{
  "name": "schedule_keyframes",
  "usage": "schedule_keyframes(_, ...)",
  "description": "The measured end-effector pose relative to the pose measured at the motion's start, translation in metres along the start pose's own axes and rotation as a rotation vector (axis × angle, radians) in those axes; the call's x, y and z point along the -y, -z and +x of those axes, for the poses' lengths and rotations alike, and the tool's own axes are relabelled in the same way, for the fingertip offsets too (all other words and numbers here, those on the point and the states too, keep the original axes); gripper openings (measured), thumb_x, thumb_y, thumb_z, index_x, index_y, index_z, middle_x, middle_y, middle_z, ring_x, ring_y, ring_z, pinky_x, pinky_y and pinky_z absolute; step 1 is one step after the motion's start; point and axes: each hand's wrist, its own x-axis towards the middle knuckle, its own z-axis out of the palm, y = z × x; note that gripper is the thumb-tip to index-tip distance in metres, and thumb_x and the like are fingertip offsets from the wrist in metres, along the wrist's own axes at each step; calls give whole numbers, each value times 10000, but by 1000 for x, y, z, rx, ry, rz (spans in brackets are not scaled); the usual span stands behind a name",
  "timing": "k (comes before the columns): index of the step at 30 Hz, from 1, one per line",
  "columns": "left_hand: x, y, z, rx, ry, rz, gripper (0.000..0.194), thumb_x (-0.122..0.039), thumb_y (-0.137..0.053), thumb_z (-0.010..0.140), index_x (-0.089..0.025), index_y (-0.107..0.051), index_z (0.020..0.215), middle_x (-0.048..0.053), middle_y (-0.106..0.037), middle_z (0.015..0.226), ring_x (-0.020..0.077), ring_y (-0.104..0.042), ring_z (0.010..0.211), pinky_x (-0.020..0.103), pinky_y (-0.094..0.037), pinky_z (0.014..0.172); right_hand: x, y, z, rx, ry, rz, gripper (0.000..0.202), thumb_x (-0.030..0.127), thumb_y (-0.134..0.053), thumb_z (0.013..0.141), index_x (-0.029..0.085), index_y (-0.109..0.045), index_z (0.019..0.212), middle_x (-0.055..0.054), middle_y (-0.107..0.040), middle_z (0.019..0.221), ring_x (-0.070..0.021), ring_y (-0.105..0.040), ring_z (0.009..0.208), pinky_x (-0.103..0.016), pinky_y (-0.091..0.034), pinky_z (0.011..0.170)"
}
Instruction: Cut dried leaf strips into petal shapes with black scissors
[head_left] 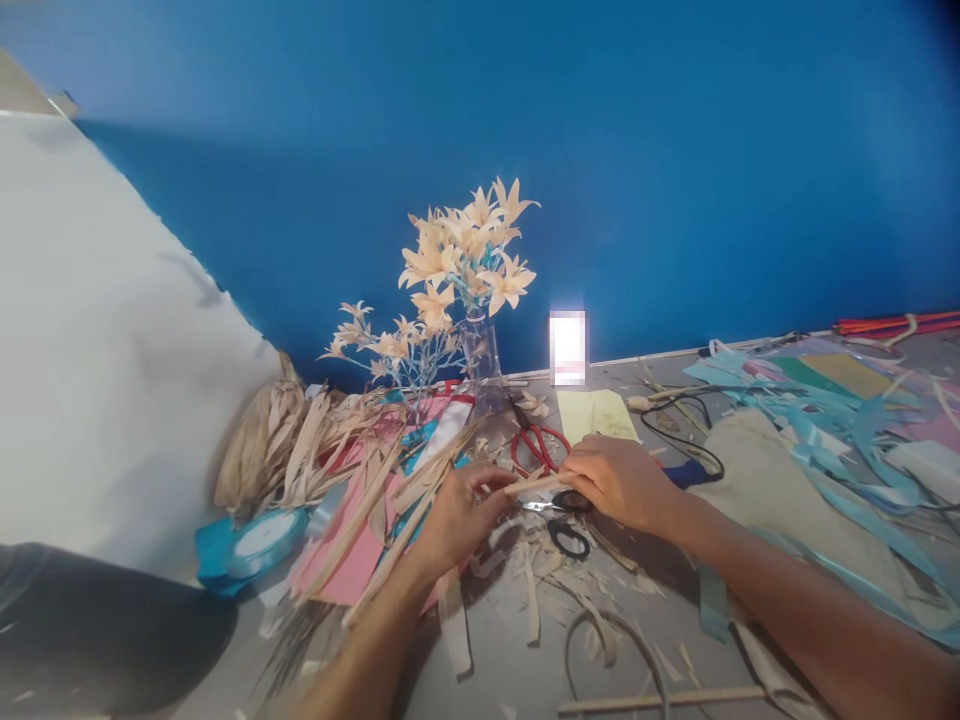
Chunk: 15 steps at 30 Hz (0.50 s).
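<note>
A pale strip of dried husk stretches between my two hands over the middle of the work surface. My left hand pinches its left end between thumb and fingers. At the other end, the fingers of my right hand are closed on it, palm down. Just under the strip lie scissors with black handles, their blades partly covered. Behind the hands rest red-handled scissors. A yellow paper lies beyond my right hand. Husk scraps are scattered below the hands.
Pale husk flowers stand in a clear vase by the blue wall. Left are a husk bundle, pink sheets and a blue ribbon spool. Right are a blue-handled tool with black cord and light blue ribbons.
</note>
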Motion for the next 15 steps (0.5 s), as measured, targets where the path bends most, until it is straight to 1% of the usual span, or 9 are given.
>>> schedule_keyframes(2,2,-4,-1,25,2,-16,126,-256,-683,754,-233,-802,790,59,-729,796,202,-625,751,261,-427,676,-1,1,0,-1,26,15,256,189,-535,936,174,-671,720,-50,-670,720,-186,-585,751,-277,-327,635)
schedule_keyframes(5,6,-8,-1,9,63,-74,160,-289,-693,737,-199,-752,619,29,-639,614,157,-533,587,240,-368,564,0,2,-2,-68,61,71,266,199,-514,957,181,-677,749,-45,-669,731,-182,-582,746,-278,-351,649)
schedule_keyframes(8,9,-14,0,-103,189,-199,214,-315,-694,711,-173,-688,551,-9,-543,507,113,-412,480,229,-286,496,4,2,-4,-351,1,93,255,301,-491,984,170,-697,912,-87,-681,865,-216,-576,855,-301,-393,733)
schedule_keyframes(9,9,-16,0,-154,229,-256,210,-318,-691,703,-167,-676,558,-14,-539,500,108,-406,474,226,-284,497,6,1,-5,-441,-25,105,295,328,-457,998,162,-694,940,-100,-674,894,-226,-568,885,-312,-397,765)
schedule_keyframes(10,9,-18,0,-200,259,-313,208,-321,-687,700,-162,-665,568,-15,-541,498,105,-412,474,224,-294,505,8,0,-5,-485,-49,124,340,344,-419,1010,159,-692,928,-102,-663,884,-228,-561,882,-318,-398,774)
schedule_keyframes(11,9,-20,0,-229,276,-361,205,-324,-680,702,-158,-659,583,-14,-548,501,105,-423,479,224,-310,516,11,-3,-5,-481,-70,154,388,345,-378,1022,161,-688,876,-93,-647,840,-219,-556,844,-316,-397,761)
schedule_keyframes(12,8,-22,-1,-241,278,-398,204,-325,-673,708,-155,-656,597,-13,-554,506,106,-435,487,225,-326,529,14,-6,-5,-426,-96,192,434,348,-354,1028,168,-673,795,-73,-619,768,-203,-544,780,-306,-391,723)
schedule_keyframes(14,5,-27,-3,-248,253,-434,184,-314,-663,719,-153,-665,632,-15,-554,517,106,-448,505,225,-344,545,19,-13,-3,-259,-145,302,464,383,-379,1019,174,-630,690,-36,-578,678,-174,-516,674,-280,-365,633)
schedule_keyframes(15,3,-30,-4,-246,237,-438,167,-302,-662,720,-153,-670,645,-17,-555,528,106,-453,515,222,-347,549,22,-17,-3,-178,-152,385,446,392,-399,1012,172,-627,697,-23,-575,663,-164,-511,649,-268,-355,604)
